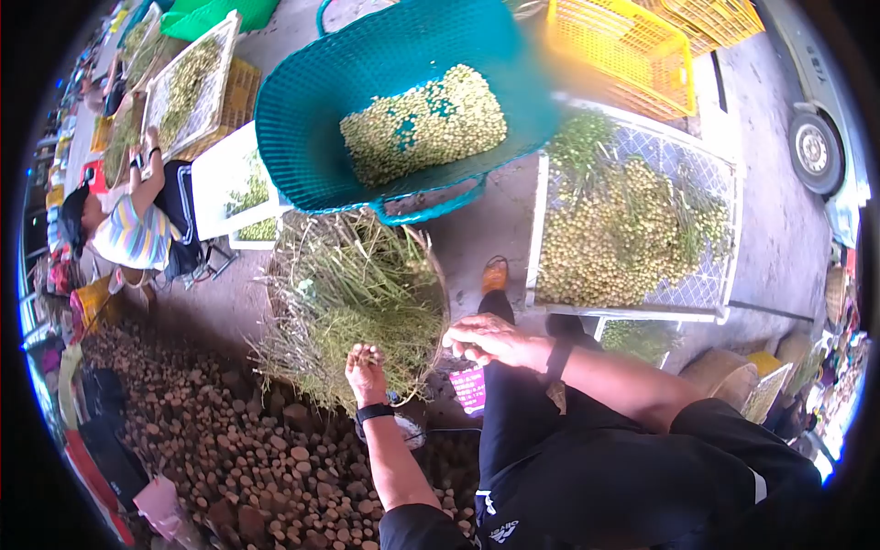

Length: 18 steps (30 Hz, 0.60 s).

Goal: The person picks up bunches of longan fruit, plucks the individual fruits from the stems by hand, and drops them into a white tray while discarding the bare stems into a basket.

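Observation:
My left hand (366, 378) is over the near edge of a round basket (444, 275) heaped with green stems and twigs (353, 293). Its fingers are curled up, and what lies in them is too small to make out. To the right of that basket's rim, above my leg, hovers my right hand (486, 339) with bent fingers; its palm is hidden. Ahead stands a big teal woven basket (302, 119) holding small round yellow-green fruits (431, 124). At the right, a white mesh tray (653, 142) carries more fruits (623, 238) with green stems among them.
Yellow crates (632, 46) stand at the back right, near a vehicle wheel (814, 152). Cut logs (284, 467) are stacked at the lower left. A person in a striped top (137, 234) works at another tray (192, 82). A pink printed packet (468, 390) is beside my leg.

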### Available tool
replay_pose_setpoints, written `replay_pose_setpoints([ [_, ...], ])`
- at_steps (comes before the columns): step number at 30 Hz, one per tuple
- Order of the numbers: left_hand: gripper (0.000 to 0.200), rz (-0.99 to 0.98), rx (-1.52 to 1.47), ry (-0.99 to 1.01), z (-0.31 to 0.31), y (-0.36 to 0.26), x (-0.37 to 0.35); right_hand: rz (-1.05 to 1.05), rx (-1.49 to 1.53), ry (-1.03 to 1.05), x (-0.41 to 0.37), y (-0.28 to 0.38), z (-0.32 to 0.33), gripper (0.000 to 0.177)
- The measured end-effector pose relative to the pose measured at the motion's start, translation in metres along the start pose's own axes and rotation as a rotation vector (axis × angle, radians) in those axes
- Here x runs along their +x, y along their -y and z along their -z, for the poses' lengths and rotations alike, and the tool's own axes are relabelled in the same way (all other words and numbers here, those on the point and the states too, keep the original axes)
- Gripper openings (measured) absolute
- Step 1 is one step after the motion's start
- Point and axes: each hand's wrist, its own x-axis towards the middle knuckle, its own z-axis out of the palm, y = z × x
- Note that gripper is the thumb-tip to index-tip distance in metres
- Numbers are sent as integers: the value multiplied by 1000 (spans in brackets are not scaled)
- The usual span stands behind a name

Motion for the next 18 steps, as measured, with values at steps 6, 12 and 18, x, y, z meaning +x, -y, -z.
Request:
replay_pose_setpoints([
  [6, 4, -10, 142, -104, 23, 1, 12, 132, 51, 13, -14, -2, 15, 25],
  [12, 19, -87, 624, 141, 51, 29, 21, 237, 59, -16, -43, -4, 33, 27],
  [18, 15, 93, 720, 248, -101, 105, -85, 346, 243, -95, -91, -29, 80, 27],
])
